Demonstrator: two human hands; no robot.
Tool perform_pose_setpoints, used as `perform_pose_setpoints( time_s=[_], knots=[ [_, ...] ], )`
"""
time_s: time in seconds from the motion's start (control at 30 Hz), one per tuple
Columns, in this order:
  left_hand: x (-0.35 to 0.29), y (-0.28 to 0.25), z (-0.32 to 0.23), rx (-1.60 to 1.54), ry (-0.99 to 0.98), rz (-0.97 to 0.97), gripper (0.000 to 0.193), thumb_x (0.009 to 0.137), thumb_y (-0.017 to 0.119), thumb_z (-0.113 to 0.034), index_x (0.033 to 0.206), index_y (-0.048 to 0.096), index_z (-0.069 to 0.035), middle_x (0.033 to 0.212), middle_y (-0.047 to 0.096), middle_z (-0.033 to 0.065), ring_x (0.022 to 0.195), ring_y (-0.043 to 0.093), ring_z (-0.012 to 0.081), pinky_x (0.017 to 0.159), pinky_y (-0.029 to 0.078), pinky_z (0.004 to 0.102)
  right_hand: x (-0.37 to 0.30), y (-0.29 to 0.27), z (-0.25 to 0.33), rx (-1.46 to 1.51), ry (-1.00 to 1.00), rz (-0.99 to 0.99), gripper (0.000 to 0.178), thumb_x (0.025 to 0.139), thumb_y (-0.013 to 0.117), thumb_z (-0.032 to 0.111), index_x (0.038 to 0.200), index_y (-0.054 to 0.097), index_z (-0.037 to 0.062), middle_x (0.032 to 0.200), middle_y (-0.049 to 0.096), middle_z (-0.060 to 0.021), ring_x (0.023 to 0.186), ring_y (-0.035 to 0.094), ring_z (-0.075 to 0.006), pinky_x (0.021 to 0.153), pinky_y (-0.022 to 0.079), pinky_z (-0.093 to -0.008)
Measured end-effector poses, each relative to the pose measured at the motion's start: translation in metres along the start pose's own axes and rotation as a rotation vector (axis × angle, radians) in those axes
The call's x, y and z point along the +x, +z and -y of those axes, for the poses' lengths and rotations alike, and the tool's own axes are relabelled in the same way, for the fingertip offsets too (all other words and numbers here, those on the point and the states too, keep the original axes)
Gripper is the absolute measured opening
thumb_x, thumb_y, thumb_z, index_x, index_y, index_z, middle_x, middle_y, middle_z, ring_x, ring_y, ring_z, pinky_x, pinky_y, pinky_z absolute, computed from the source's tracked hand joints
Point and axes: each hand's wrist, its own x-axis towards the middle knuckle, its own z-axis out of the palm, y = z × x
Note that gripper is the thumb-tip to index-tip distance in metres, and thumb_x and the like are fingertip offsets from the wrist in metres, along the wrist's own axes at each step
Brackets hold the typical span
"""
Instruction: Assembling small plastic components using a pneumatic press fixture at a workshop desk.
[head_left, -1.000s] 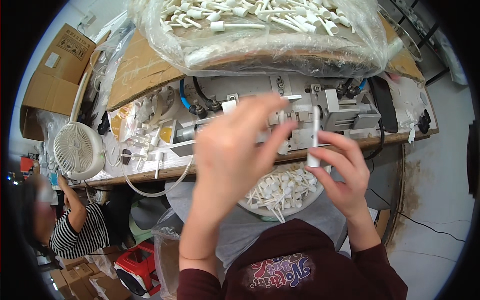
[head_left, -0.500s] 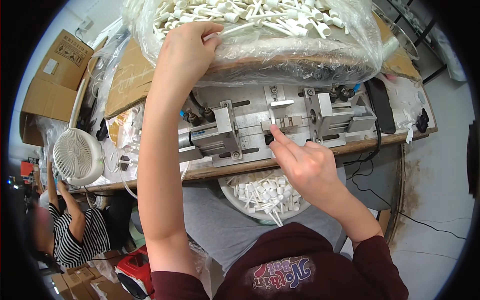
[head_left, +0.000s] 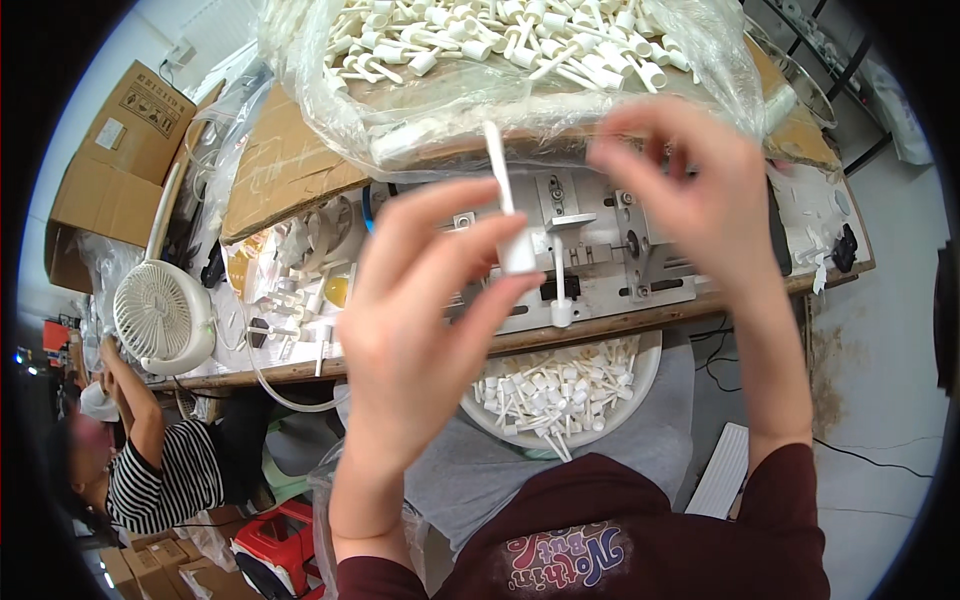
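- Overhead, a clear plastic bag (head_left: 430, 110) heaped with white stemmed plastic parts sits on cardboard at the far side of the metal fixture (head_left: 610, 250), which serves as the landmark below.
- Nearer than the fixture, on the person's lap, a round white bowl (head_left: 645, 375) holds more of the same white parts.
- Left of the fixture, a small white fan (head_left: 160, 315) stands on the bench edge, and farther left another person in a striped shirt (head_left: 160, 480) sits low.
- Raised in front of the fixture, the left hand (head_left: 415, 340) has its thumb and fingers pinched on 1 white stemmed part (head_left: 508, 215), stem pointing up.
- Up to the right of that part, the right hand (head_left: 700, 190) hovers with fingers curled loosely apart, holding nothing that shows.
- At the fixture's near edge, 1 more white part (head_left: 560, 285) stands upright.
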Motion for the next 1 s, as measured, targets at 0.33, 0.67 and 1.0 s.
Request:
perform_pose_setpoints(
  time_s=[0.33,0.67,1.0],
  knots=[
    [-0.065,0.065,-0.003,0.329,0.067,0.190,0.027,0.076,0.079,-0.008,0.102,0.074,-0.002,0.114,0.073,0.0083,0.067,0.067,0.0167,0.057,0.048,0.0283,0.125,0.021,-0.036,-0.563,0.189,0.517,0.036,0.065,0.077,0.023,0.091,0.073,-0.0027,0.090,0.071,-0.0245,0.090,0.068,-0.0375,0.078,0.055,-0.0437],
    [-0.061,0.071,0.003,0.368,0.027,0.203,0.029,0.073,0.081,-0.012,0.101,0.074,-0.007,0.115,0.073,0.0025,0.053,0.056,0.0180,0.054,0.046,0.0279,0.128,0.027,-0.042,-0.579,0.024,0.512,0.030,0.064,0.075,0.016,0.084,0.072,-0.0061,0.084,0.069,-0.0275,0.084,0.070,-0.0395,0.073,0.056,-0.0448],
    [-0.046,0.060,-0.001,0.070,-0.066,0.181,0.035,0.074,0.084,-0.018,0.106,0.073,-0.007,0.113,0.073,0.0067,0.060,0.064,0.0155,0.059,0.051,0.0238,0.097,-0.026,-0.061,0.688,0.405,0.056,0.021,0.087,0.074,0.015,0.086,0.069,-0.0053,0.071,0.065,-0.0058,0.060,0.060,-0.0126,0.052,0.046,-0.0291]
  ],
)
